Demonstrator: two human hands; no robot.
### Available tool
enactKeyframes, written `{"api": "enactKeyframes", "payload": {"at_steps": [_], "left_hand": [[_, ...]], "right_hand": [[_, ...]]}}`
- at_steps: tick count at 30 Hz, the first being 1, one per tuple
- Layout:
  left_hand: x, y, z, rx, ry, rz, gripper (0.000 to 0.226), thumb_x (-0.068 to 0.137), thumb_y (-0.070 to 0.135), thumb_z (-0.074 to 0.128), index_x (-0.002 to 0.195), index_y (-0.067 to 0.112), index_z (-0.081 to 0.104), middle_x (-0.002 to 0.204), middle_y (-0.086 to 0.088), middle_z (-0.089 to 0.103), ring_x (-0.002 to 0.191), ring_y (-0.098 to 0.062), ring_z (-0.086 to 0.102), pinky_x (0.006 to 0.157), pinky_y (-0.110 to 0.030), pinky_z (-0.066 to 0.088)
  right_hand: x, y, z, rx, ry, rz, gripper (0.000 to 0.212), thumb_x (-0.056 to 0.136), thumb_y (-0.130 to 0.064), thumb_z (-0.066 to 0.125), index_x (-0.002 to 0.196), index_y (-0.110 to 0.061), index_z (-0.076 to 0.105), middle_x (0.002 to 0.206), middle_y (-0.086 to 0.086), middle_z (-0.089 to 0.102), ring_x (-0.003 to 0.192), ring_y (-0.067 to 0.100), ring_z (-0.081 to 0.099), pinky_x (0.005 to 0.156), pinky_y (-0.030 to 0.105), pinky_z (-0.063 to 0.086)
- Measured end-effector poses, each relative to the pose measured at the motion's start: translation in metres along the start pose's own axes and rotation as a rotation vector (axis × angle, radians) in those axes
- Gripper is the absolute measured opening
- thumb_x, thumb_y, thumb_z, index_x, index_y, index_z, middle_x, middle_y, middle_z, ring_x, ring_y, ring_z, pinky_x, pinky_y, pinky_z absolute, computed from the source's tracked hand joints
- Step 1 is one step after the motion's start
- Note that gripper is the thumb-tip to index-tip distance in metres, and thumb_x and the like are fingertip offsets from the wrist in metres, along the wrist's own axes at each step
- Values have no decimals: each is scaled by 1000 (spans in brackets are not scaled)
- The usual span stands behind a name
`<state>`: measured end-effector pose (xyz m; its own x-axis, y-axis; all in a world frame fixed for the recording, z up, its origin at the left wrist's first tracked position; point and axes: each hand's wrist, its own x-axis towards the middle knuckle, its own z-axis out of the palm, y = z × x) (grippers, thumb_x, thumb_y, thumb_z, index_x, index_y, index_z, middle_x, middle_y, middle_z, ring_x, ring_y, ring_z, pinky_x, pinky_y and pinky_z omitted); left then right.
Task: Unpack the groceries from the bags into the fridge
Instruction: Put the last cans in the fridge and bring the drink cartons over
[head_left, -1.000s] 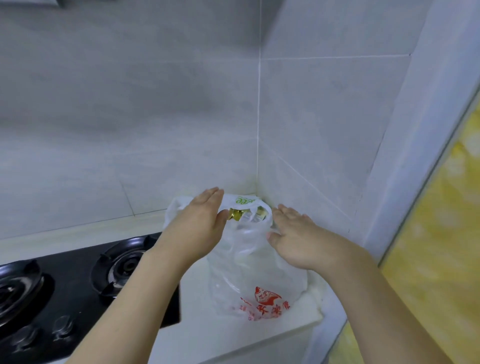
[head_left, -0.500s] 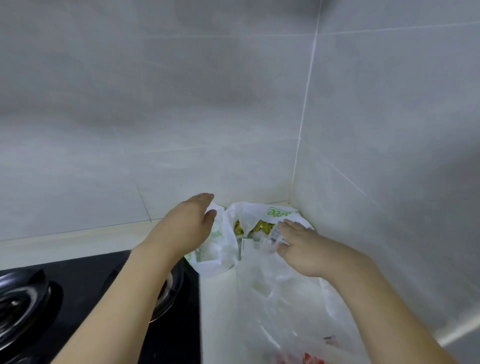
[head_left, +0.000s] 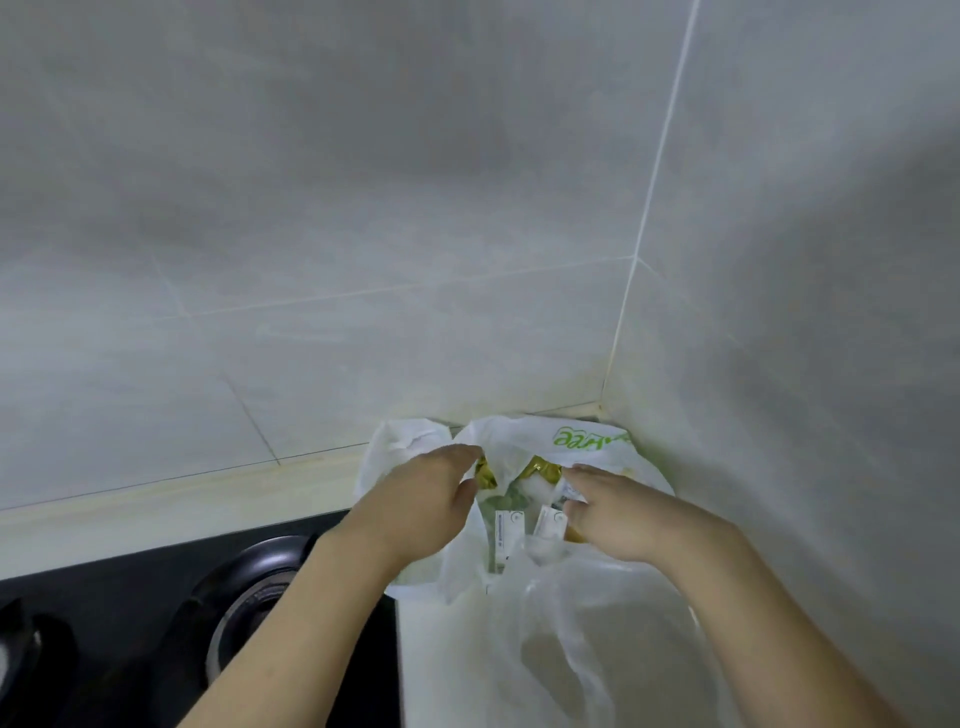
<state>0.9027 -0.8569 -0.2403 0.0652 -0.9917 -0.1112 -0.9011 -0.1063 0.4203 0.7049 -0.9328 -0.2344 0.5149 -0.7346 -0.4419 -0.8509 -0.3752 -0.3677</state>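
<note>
Head view: white grocery bag (head_left: 524, 447) sits in wall corner on surface (head_left: 441, 649), right of stove burner (head_left: 260, 587). I've got left hand (head_left: 415, 512) pinching bag's left rim, right hand (head_left: 618, 514) pinching right rim; mouth spread between them. Contents lie straight ahead between hands, roughly equal reach. Gold packet (head_left: 537, 467) and white labelled packs (head_left: 548, 522) visible inside, upright-ish. Clear bag (head_left: 597, 639) crumpled nearer me. Fridge not visible.
</note>
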Motion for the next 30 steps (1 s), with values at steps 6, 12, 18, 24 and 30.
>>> {"api": "enactKeyframes", "payload": {"at_steps": [6,12,18,24,30], "left_hand": [[61,-24,36,-16,-120,-10,47,102,26,42,149,20,37,147,0,48,132,-18,46,102,-22,35],[93,-40,86,20,-308,21,57,93,31,56,147,23,36,147,4,44,130,-19,47,103,-32,42],[110,-49,123,200,-377,77,77,83,39,69,148,19,32,147,-1,43,131,-22,43,109,-33,36],[113,-52,144,346,-329,141,62,83,30,66,138,19,39,132,-1,52,115,-23,51,101,-33,39],[110,-48,138,309,-278,96,45,80,28,66,121,20,48,115,1,57,104,-21,55,87,-26,38]], "right_hand": [[70,23,10,67,-38,62,32,102,-22,31,128,-22,50,137,3,46,122,21,52,98,33,37],[127,54,49,55,-157,90,36,92,-30,51,127,-21,46,126,0,52,116,23,53,88,34,46],[147,60,87,-31,-261,104,60,77,-50,67,122,-18,42,120,2,51,111,24,55,91,39,48],[148,60,97,-110,-135,58,65,81,-39,68,132,-15,34,128,5,47,117,25,53,91,36,44],[144,60,87,33,-78,52,34,82,-33,63,107,-17,45,107,1,56,105,23,59,78,31,46]]}}
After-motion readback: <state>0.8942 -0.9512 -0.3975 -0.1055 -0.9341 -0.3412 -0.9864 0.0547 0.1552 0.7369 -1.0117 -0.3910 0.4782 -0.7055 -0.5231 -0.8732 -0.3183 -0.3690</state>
